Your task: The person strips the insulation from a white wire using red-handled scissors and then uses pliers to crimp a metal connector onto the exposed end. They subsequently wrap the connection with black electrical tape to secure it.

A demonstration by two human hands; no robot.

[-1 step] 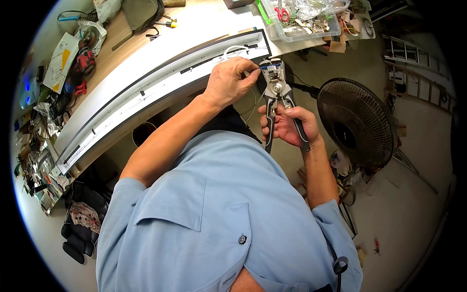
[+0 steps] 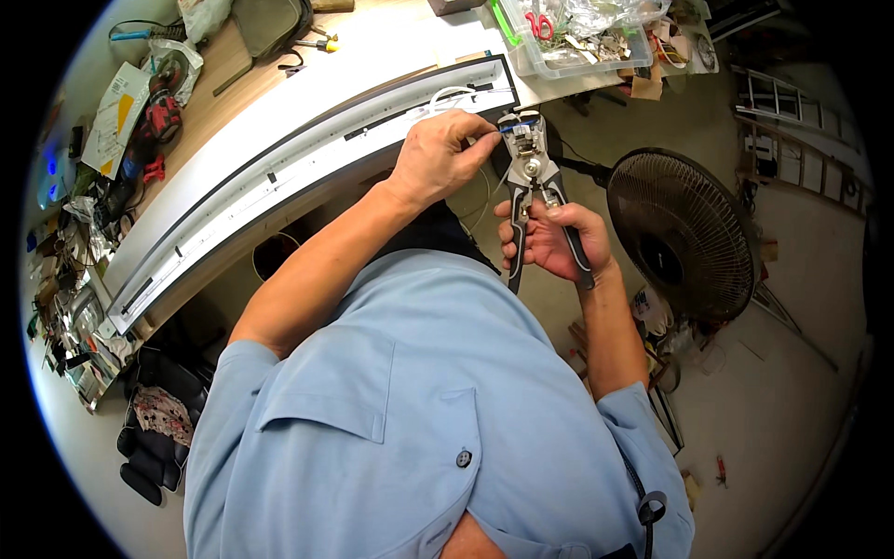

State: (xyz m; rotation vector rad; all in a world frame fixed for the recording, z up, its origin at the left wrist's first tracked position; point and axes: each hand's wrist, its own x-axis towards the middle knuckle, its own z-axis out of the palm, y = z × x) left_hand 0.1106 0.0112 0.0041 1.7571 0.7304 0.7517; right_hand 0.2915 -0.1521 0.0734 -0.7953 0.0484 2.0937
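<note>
My left hand [image 2: 443, 154] has its fingers pinched on a thin blue wire [image 2: 520, 127], which runs into the jaws of a wire stripper [image 2: 529, 163] with dark grey handles. My right hand [image 2: 559, 238] is closed round those handles, holding the tool upright. Just behind my left hand lies a long white light fixture [image 2: 242, 210] with a dark frame, along the front edge of the workbench [image 2: 219, 65]. A white cable [image 2: 445, 93] loops inside it, close to my fingers.
A clear plastic bin [image 2: 596, 56] of small parts stands at the back right. Power tools [image 2: 163, 116] and clutter line the left side. A black fan [image 2: 680, 238] is to my right, ladders [image 2: 787, 112] beyond it. A black chair [image 2: 154, 419] stands lower left.
</note>
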